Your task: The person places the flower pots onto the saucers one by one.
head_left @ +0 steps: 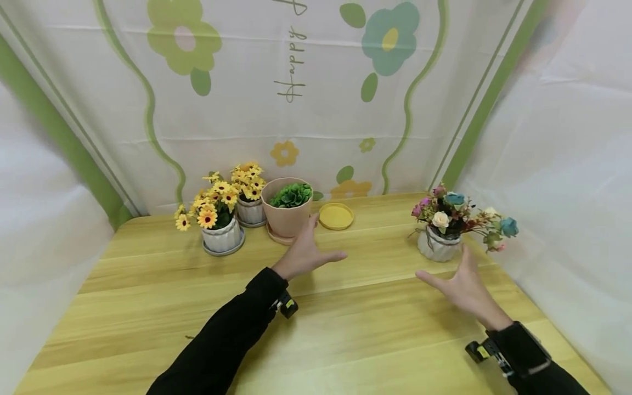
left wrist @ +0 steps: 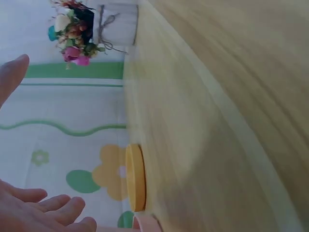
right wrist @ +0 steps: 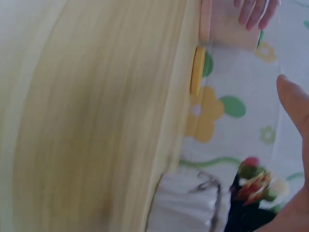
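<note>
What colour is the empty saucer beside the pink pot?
Yellow saucer; clearest in the head view.

The near and middle stretch of the wooden counter [head_left: 355,329] lies bare, so a hand could pass freely there and through the wide gap between the left hand [head_left: 303,253] and the right hand [head_left: 466,288]. At the back left a cluster blocks the way: two white pots of yellow flowers [head_left: 223,236] [head_left: 250,211], the pink pot with a green succulent [head_left: 288,211] just beside the left hand, and the yellow saucer [head_left: 336,215] next to it. At the back right the white pot of mixed roses [head_left: 438,241] stands just ahead of the right hand, with the cloth walls [head_left: 568,181] closing in behind and to both sides.
</note>
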Tool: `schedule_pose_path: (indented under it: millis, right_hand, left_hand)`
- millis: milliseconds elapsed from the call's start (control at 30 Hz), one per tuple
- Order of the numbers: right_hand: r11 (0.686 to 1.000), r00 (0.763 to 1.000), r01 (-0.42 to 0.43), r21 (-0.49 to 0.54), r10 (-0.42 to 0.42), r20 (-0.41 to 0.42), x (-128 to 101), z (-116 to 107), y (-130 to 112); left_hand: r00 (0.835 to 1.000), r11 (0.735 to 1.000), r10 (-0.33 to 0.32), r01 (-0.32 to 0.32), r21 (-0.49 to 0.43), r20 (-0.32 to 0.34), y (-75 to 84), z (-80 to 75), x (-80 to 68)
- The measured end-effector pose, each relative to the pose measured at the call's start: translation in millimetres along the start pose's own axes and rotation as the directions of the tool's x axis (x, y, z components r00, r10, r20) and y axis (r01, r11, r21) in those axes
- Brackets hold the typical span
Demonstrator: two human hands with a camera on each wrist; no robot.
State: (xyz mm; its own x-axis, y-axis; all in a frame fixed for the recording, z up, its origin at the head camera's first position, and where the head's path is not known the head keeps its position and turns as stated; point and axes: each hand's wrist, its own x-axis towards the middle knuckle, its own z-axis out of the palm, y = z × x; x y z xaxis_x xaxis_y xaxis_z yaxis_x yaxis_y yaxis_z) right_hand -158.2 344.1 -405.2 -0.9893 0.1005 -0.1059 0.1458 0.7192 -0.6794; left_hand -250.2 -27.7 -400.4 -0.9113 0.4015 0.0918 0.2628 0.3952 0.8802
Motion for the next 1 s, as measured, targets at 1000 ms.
schedule_pose_path:
  millis: [1000]
  right_hand:
    - [0.954, 0.957, 0.097, 0.282, -0.012, -0.289, 98, 4, 23]
  left_hand:
    - [0.970, 0.916, -0.216, 0.242, 0.321, -0.114, -42.7, 34.3, 151.6]
